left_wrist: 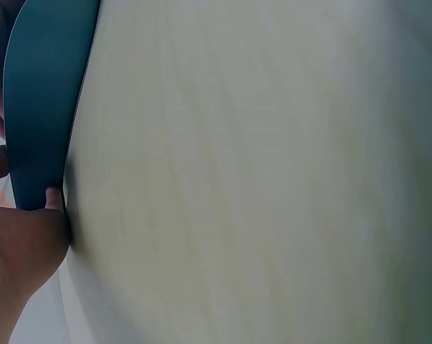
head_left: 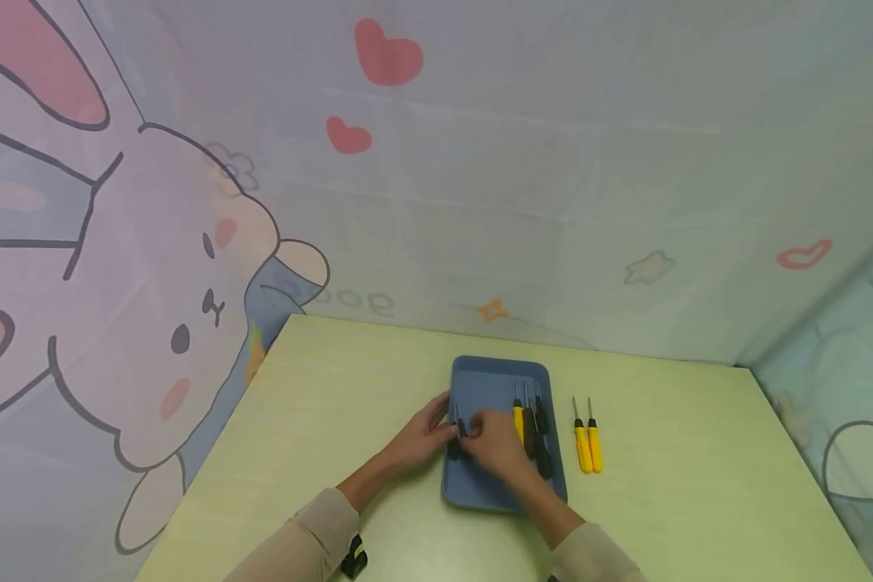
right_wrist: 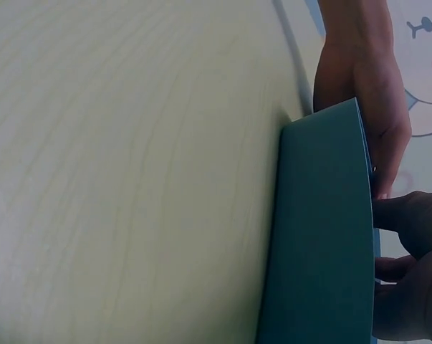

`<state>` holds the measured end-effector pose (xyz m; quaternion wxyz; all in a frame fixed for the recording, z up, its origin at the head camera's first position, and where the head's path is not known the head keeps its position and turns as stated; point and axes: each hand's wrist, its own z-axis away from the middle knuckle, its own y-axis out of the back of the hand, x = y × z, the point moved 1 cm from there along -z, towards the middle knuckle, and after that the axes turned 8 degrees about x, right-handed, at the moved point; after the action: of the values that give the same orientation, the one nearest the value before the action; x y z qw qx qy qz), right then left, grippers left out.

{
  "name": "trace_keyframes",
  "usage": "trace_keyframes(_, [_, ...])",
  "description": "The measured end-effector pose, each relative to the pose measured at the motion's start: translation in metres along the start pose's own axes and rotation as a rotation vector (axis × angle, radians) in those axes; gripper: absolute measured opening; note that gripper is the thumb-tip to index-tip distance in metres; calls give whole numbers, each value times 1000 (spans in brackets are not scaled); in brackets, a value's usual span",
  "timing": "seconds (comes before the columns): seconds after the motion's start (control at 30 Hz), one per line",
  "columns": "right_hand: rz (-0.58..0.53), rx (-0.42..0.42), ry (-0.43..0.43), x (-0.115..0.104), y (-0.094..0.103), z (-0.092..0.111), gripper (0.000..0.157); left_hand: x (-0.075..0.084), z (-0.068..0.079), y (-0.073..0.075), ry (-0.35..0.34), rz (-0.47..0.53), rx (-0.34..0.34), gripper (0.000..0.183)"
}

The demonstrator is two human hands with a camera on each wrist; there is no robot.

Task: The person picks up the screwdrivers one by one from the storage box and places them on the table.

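Observation:
A blue tray (head_left: 480,491) lies on the table with screwdrivers in it. My left hand (head_left: 418,443) grips its left side, fingers outside the wall and thumb over the rim; the left wrist view shows the hand (left_wrist: 26,247) against the tray's outer wall (left_wrist: 44,93). Inside the tray, my right hand (head_left: 500,446) reaches to the left side with bent fingers, pinching a black screwdriver (head_left: 462,428) that they partly hide. Another black screwdriver (head_left: 453,449) lies beside it, near the left thumb. In the right wrist view, the tray wall (right_wrist: 319,229) hides the fingertips.
On the tray's right side lie a yellow screwdriver (head_left: 518,422) and several black screwdrivers (head_left: 543,462). Two yellow screwdrivers (head_left: 586,449) lie side by side on the table (head_left: 669,485), right of the tray. A printed curtain (head_left: 553,162) hangs behind the table.

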<state>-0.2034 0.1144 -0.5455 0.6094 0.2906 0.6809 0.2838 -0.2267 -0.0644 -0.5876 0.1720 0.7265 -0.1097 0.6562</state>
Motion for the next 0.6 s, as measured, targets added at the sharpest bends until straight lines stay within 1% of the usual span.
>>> trace_keyframes(0.17, [33,5,7,-4,0,2,25,0,1,0,-5,8,7,70])
trace_keyframes(0.23, [44,2,6,-5,1,2,24,0,1,0,4,9,10,70])
trace_keyframes(0.6, [58,-9,-12,-3,1,-1,24,4,2,-1,29,-36,22,70])
